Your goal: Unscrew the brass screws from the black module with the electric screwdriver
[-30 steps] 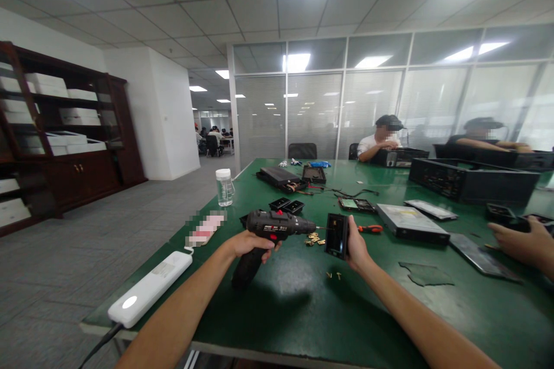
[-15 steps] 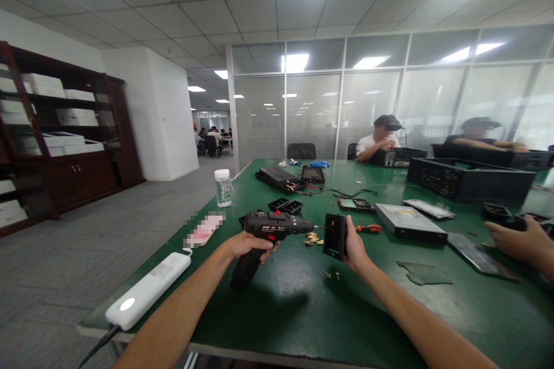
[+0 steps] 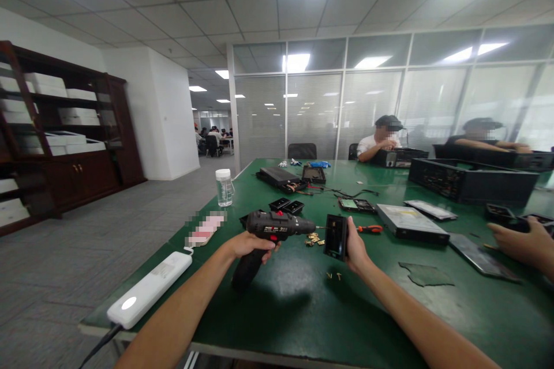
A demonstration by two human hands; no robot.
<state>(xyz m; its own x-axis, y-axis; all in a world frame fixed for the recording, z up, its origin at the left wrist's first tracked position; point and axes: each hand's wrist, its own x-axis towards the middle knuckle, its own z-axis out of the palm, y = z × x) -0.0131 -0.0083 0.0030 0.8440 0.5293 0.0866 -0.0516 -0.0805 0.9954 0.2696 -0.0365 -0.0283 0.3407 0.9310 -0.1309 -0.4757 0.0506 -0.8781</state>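
My left hand (image 3: 255, 245) is closed around the grip of a black cordless drill (image 3: 281, 223), which points right. The drill's thin bit reaches the left side of a small black rectangular housing (image 3: 334, 236); whether it sits in a screw there I cannot tell. My right hand (image 3: 357, 245) grips that housing upright by its right side, above the green table. Below the housing lie a few small brass-coloured screws (image 3: 334, 276). Behind the drill's nose sits a little pile of brass-coloured metal pieces (image 3: 312, 240). An orange-handled screwdriver (image 3: 370, 229) lies behind my right hand.
On the left are a white power strip (image 3: 151, 288), a phone (image 3: 206, 228) and a water bottle (image 3: 224, 187). Two black sockets (image 3: 286, 206) lie behind the drill. To the right are an optical drive (image 3: 411, 222), a computer case (image 3: 471, 180) and another person's hand (image 3: 521, 242).
The view has shifted very slightly. Both hands, the drill and the black housing keep nearly the same positions; the housing's open face is turned a little more toward me.
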